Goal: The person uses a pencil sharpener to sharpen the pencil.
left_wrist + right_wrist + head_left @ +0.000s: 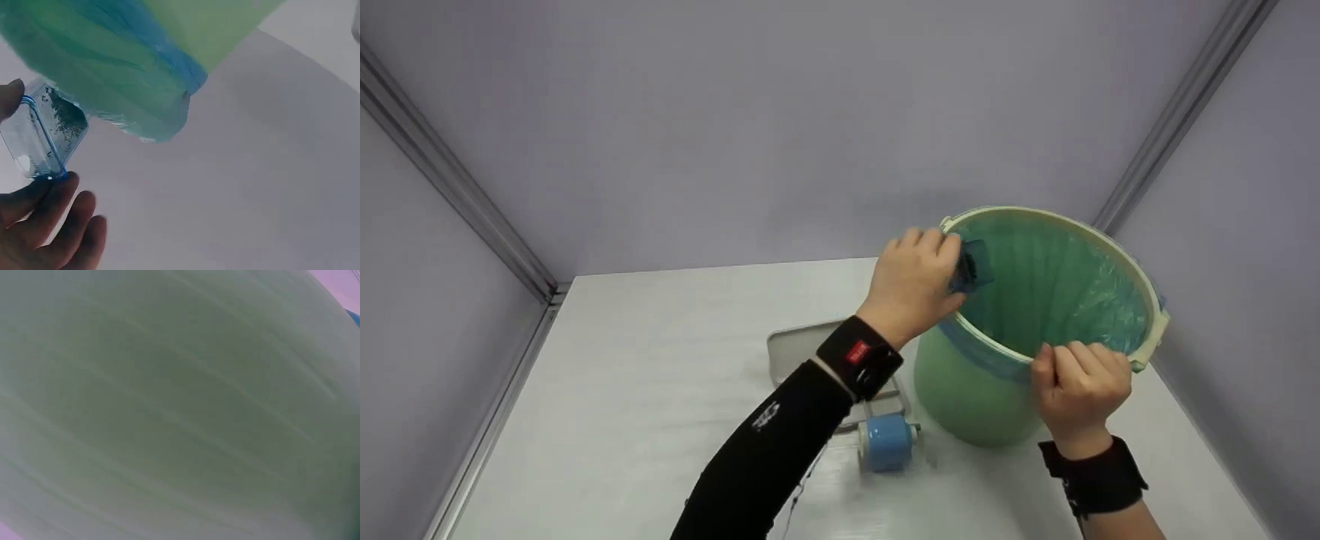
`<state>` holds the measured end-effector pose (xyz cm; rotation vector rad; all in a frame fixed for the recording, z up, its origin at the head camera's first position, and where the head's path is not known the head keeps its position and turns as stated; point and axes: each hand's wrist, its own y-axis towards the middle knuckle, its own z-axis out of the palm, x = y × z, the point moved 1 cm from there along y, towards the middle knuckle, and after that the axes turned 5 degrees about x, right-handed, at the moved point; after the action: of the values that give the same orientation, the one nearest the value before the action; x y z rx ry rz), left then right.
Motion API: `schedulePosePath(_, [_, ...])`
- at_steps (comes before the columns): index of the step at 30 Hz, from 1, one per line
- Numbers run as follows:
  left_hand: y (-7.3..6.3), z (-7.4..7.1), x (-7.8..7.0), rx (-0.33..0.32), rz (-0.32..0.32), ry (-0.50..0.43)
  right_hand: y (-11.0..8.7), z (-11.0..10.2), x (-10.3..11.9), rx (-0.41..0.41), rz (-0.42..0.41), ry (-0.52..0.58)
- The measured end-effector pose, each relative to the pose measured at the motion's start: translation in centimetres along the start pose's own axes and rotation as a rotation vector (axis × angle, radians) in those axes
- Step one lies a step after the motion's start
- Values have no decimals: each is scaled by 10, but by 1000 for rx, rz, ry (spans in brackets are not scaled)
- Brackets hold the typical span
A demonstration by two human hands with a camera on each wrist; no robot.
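Note:
A light green trash bin (975,405) lined with a blue-green plastic bag (1057,285) stands tilted on the table at the right. My left hand (913,281) pinches a small clear blue shavings drawer (53,132) between thumb and fingertips, tipped over the bin's left rim. Dark shavings cling inside that drawer in the left wrist view. My right hand (1084,386) grips the bin's near rim with curled fingers. Only the bin's blurred green wall fills most of the right wrist view, and the right hand does not show there.
A blue crank-style pencil sharpener (889,444) lies on the white table (660,390), left of the bin. Behind my left forearm is a grey compartment tray (799,346), partly hidden. Grey walls (735,150) enclose the table at the back and both sides.

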<state>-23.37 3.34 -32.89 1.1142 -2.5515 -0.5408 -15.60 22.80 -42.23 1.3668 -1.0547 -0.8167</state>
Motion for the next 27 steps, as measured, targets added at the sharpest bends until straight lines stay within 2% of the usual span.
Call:
schedulePosePath(3, [11, 6, -7, -224, 282, 472, -2, 5, 0, 6, -8, 9])
schedulePosePath(5, [16, 10, -8, -352, 485, 697, -3, 8, 1, 8, -15, 14])
schedulePosePath(6, [17, 12, -8, -394, 575, 775, -3, 10, 1, 9, -19, 17])
schedulePosePath(8, [18, 15, -7, -446, 703, 854, -4, 13, 2, 7, -24, 22])
schedulePosePath(9, [17, 16, -7, -453, 742, 868, -4, 14, 2, 8, -27, 24])
schedulePosePath(11, [15, 17, -5, -449, 765, 881, -5, 15, 2, 9, -30, 29])
schedulePosePath(13, [13, 17, -2, -464, 740, 881, -5, 17, 1, 7, -31, 34])
schedulePosePath(15, [11, 17, 0, -464, 677, 863, -5, 18, 1, 5, -30, 37])
schedulePosePath(17, [9, 18, 0, -446, 549, 794, -4, 18, 1, 1, -30, 41])
schedulePosePath(19, [5, 18, -1, -391, 374, 636, -3, 19, 1, 1, -27, 44])
schedulePosePath(22, [-4, 15, -5, -256, 89, 287, -2, 19, 0, 6, -19, 47])
schedulePosePath(25, [-14, 10, -3, -115, -149, -206, -1, 18, -2, 17, -12, 46])
schedulePosePath(27, [-23, 8, 3, -67, -268, -547, -1, 17, -3, 28, -7, 49])
